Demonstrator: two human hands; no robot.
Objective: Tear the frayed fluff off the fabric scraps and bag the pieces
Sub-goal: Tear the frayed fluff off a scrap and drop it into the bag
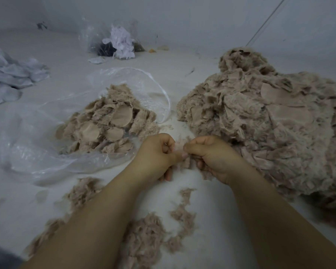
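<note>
My left hand (pixel 155 156) and my right hand (pixel 211 156) meet at the centre of the view, both pinching one small beige fabric scrap (pixel 186 162) with fluffy frayed edges between them. A big heap of beige fluffy scraps (pixel 270 121) lies to the right, touching my right hand's far side. To the left, a clear plastic bag (pixel 37 152) lies open on the surface with a pile of trimmed rounded pieces (pixel 109 123) on it. Loose torn fluff (pixel 149 235) is scattered on the surface under my forearms.
A second clear bag (pixel 113 39) with white and dark scraps stands at the back by the wall. Crumpled pale grey cloth (pixel 10 74) lies at the far left. A thin rod or cord (pixel 266 22) slants across the wall at the upper right.
</note>
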